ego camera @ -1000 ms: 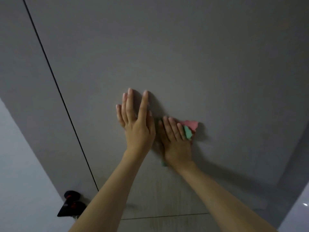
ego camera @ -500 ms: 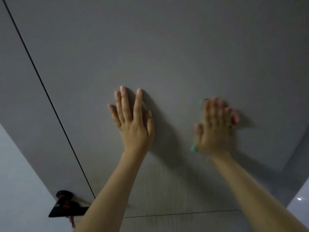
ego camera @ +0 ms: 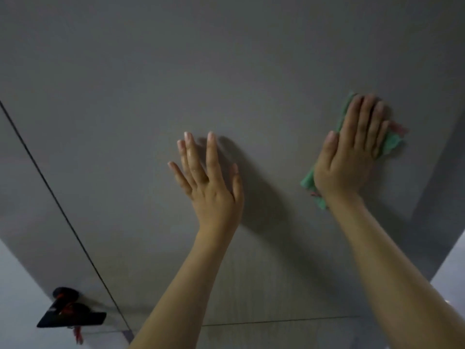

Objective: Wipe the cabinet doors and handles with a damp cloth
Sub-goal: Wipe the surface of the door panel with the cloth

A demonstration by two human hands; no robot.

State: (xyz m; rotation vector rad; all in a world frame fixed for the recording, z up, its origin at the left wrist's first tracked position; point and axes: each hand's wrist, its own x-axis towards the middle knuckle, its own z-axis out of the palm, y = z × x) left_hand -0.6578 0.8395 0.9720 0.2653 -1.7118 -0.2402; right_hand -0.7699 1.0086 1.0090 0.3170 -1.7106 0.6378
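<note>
Fingers [ego camera: 362,122] of the right hand [ego camera: 348,157] lie straight and close together, pressing a cloth [ego camera: 391,144] flat against the door [ego camera: 226,71]; nothing is curled round it. Cloth is green with a bit of pink at its right edge, and pokes out past the fingertips, to the right of the hand and below the heel of the palm. Left hand [ego camera: 211,187] sits to the left of the cloth, well apart from it, palm flat on the same door, fingers straight and slightly spread, gripping nothing. Both forearms reach up from the bottom edge. Door is plain grey, dimly lit (no handle on it that I can make out). Seam [ego camera: 63,215], a thin dark line, runs diagonally well left of the cloth. Black object [ego camera: 73,314] with red bits sits far below and left of the cloth, near the seam's lower end; too dark to identify.
</note>
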